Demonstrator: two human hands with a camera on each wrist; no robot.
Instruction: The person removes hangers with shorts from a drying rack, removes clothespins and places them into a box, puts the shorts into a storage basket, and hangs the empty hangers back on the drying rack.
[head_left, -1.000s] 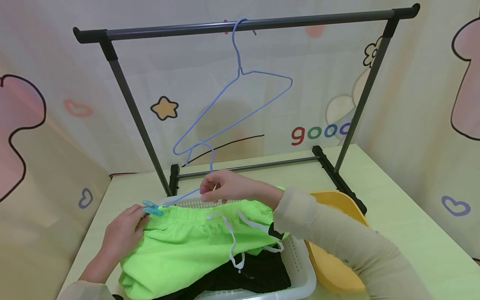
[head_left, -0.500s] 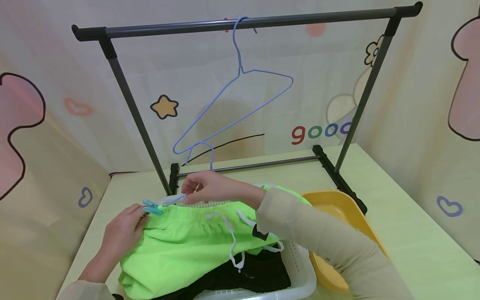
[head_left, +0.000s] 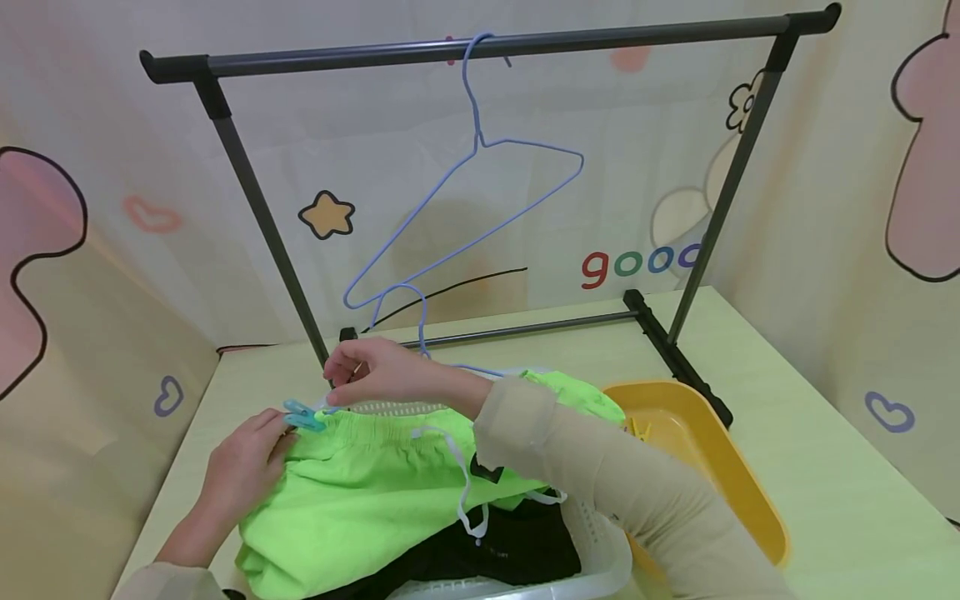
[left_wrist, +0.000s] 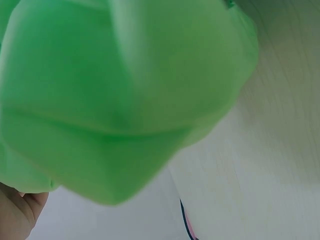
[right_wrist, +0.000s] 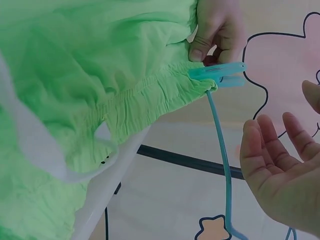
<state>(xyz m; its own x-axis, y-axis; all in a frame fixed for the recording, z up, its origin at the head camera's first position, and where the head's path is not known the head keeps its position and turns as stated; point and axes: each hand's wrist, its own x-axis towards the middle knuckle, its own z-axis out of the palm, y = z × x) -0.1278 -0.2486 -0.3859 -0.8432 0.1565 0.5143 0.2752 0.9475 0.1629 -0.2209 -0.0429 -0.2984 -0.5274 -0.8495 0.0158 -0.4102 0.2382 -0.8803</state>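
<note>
Bright green shorts point(head_left: 352, 508) with white drawstrings lie over the white basket. My left hand point(head_left: 247, 458) pinches their waistband at the left corner, thumb on the cloth in the right wrist view. Right beside that thumb, a light blue clothespin point(right_wrist: 217, 74) clips the waistband corner to the arm of a blue wire hanger point(right_wrist: 220, 135). My right hand point(head_left: 393, 373) hovers just beyond the waistband near the clothespin. Its fingers point(right_wrist: 275, 145) are loosely bent and hold nothing. Green cloth fills most of the left wrist view.
A black garment rack point(head_left: 525, 42) stands behind, with another blue hanger point(head_left: 476, 125) on its bar. Dark cloth point(head_left: 517, 542) lies in the white basket point(head_left: 611, 550) under the shorts. To the right is a yellow tray point(head_left: 697, 433) with yellow clothespins point(head_left: 637, 429).
My right hand has moved left along the hanger to near the blue clothespin, uncovering more of the hanger and the yellow tray. My left hand has stayed at the waistband corner.
</note>
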